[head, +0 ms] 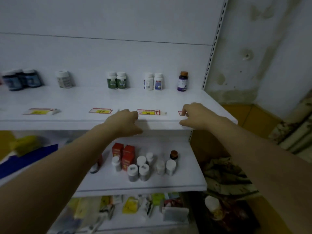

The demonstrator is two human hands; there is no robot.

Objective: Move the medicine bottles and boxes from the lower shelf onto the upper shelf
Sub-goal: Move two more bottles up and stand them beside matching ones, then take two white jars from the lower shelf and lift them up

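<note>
Several white-capped plastic bottles (143,168) and red cardboard boxes (125,154) look light, stiff, best gripped round their sides; left hand (124,121) and right hand (195,116) hover loosely curled, empty

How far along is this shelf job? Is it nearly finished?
Partly done. The green-label pair, the purple bottle and others already stand along the back of the upper shelf. The left hand and right hand are at that shelf's front edge, carrying no bottle or box. Still to move: the red boxes and a cluster of white-capped bottles on the lower shelf.
</note>
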